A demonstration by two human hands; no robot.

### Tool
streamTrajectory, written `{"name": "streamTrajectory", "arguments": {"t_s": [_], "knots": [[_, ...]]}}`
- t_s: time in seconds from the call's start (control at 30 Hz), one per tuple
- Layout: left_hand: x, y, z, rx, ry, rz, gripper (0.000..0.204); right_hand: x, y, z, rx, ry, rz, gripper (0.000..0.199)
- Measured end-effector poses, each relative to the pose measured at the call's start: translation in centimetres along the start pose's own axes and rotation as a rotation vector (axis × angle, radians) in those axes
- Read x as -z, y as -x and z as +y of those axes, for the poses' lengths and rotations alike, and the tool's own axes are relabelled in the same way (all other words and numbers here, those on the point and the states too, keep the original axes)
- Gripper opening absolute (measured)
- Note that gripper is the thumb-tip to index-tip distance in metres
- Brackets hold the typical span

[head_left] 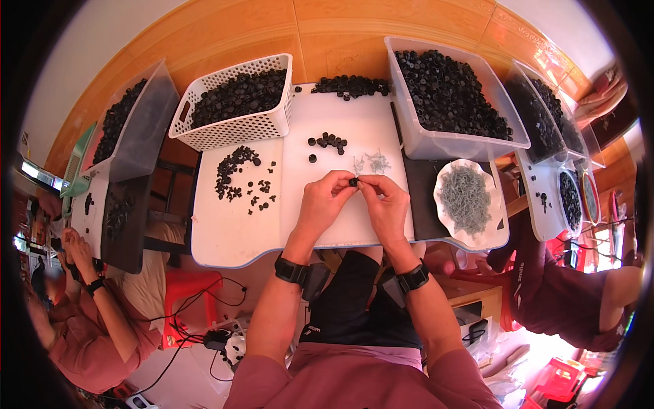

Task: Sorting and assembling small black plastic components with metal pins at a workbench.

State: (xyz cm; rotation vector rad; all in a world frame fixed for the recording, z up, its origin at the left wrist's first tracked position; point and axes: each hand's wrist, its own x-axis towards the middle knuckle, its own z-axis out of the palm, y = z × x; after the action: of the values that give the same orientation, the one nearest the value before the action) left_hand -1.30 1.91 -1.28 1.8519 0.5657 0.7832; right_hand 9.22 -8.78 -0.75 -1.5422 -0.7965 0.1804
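Over the front middle of the white table [231, 235], my left hand [323, 203] pinches a small round black plastic cap [353, 182]. My right hand [385, 206] meets it there, thumb and fingertips pressed together at the cap's right side. Whether a thin metal piece is between the right fingertips is too small to tell. Just beyond my hands lies a small scatter of thin silvery metal pieces [377, 162]. Farther back sits a loose group of black caps [330, 140]. Smaller black parts [235, 167] are spread to the left of my left hand.
A white perforated basket [238, 129] and a clear bin [463, 144], both full of black parts, stand at the back. More caps [351, 86] lie between them. At right, a scalloped white dish [445, 218] holds silvery pieces. Other people [102, 327] sit at both sides.
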Motion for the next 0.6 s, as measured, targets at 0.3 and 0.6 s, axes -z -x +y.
{"name": "streamTrajectory", "arguments": {"t_s": [0.3, 0.6], "knots": [[0.02, 0.18, 0.04, -0.036, -0.047, 0.012, 0.024, -0.21, 0.11, -0.04, 0.153, 0.102, 0.006, 0.011], [-0.06, 0.29, 0.11, -0.048, -0.052, 0.017, 0.021, -0.26, 0.29, -0.31, 0.228, 0.173, 0.009, 0.011]]}}
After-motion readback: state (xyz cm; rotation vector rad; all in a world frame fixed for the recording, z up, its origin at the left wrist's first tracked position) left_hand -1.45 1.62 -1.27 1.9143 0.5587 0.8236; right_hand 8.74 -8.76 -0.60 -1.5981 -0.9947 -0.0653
